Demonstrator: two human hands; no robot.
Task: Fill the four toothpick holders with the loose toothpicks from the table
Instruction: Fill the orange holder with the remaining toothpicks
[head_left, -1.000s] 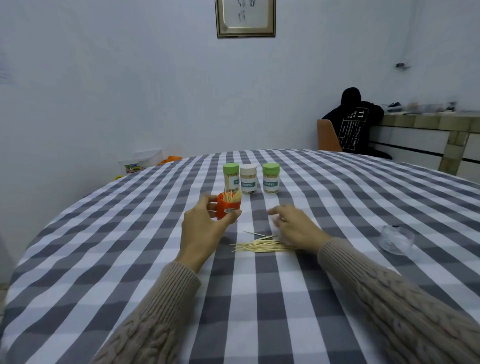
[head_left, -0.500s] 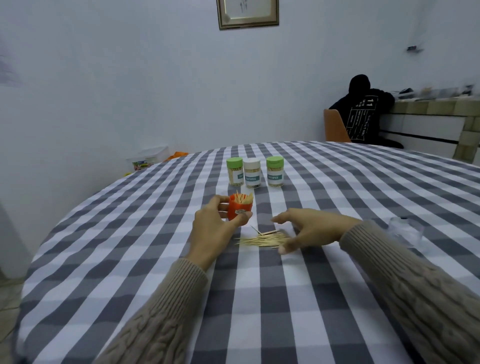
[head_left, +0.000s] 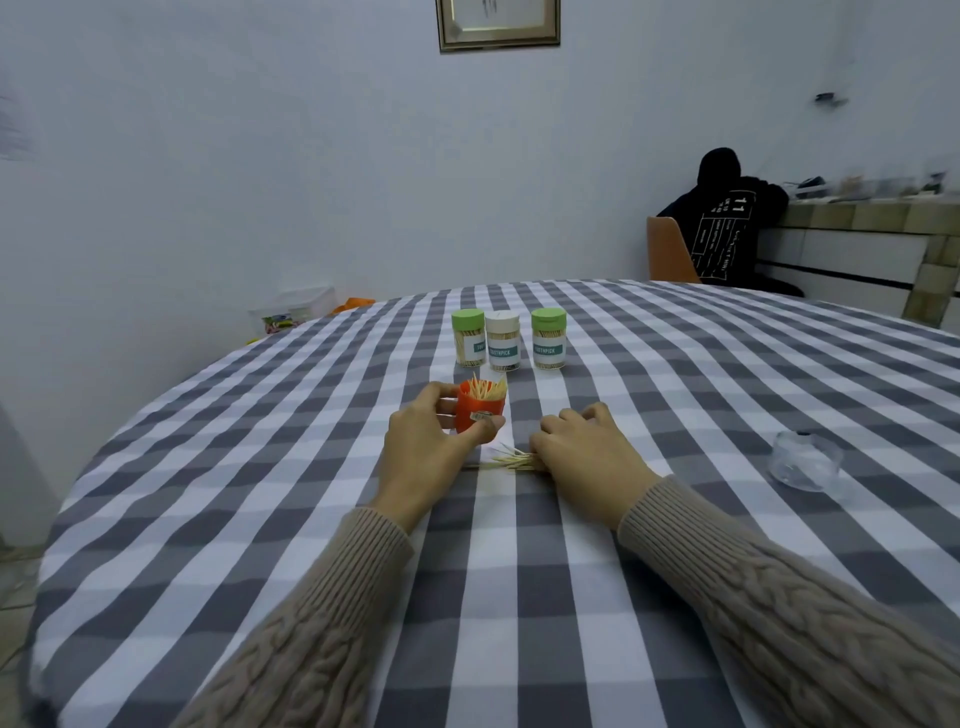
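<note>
**Orange holder in my left hand, picks under my right**

The orange holder (head_left: 480, 411), bristling with toothpicks, stands on the checked tablecloth (head_left: 519, 597), my left hand (head_left: 434, 457) curled round it; just beside it the loose toothpicks (head_left: 511, 460) lie in a small heap, my right hand (head_left: 587, 457) resting over their end, fingers bent, grip hidden from me; three capped holders (head_left: 503, 340) stand in a row behind; a clear lid (head_left: 805, 460) sits well apart.

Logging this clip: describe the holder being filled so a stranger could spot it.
On the checked round table, three capped toothpick jars stand in a row. Just nearer, the left hand grips the orange holder: the only one uncapped, toothpicks sticking out.
</note>
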